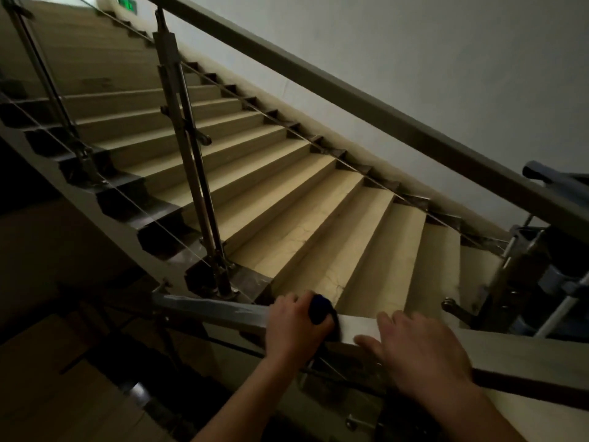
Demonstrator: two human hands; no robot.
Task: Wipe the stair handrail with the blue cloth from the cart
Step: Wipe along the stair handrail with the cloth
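We see a wide flight of pale tan stone stairs (302,218) going up in a dim hall, next to a plain white wall (414,59). A long flat grey handrail (398,330) runs across the bottom in front of us, and shiny metal posts (181,122) hold clear glass panels beside the steps. At the far right edge stands a grey and blue cleaning cart (548,269), partly cut off. Our right hand (424,352) lies flat on top of the handrail with its fingers spread open, holding nothing. Our left hand (291,323) is curled tight around a small dark blue cloth (320,309). The cloth is bunched up and pressed on the handrail, just left of our right hand.
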